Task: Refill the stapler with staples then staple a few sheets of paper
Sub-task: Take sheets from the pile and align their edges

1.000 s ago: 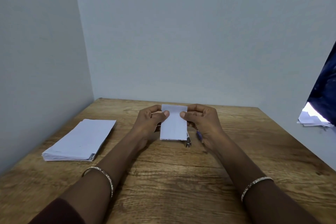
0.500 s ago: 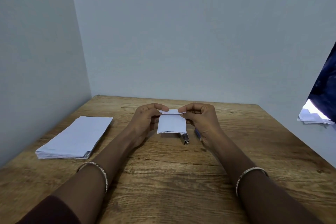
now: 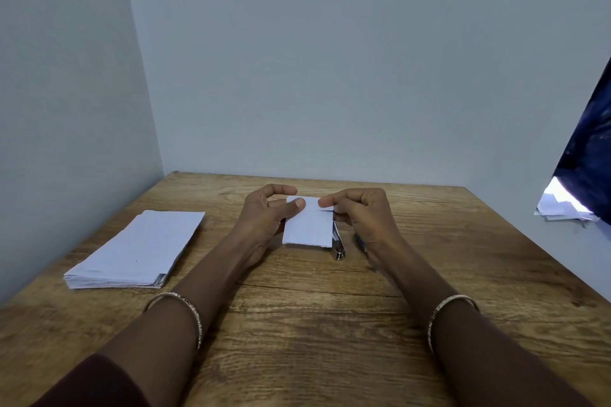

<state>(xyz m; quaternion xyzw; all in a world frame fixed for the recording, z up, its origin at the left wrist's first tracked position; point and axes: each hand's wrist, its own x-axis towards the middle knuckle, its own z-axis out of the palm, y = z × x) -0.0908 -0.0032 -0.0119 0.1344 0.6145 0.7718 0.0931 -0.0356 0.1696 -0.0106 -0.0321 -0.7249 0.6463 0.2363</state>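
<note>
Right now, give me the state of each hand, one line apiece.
Left hand: closed, pinching the left edge of the small paper sheets.
Right hand: closed, pinching the right edge of the same sheets.

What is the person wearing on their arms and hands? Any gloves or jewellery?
No gloves: both the left hand and the right hand are bare. Each wrist carries a thin metallic bangle. A dark maroon sleeve shows at the left arm's lower edge. No rings are visible.
</note>
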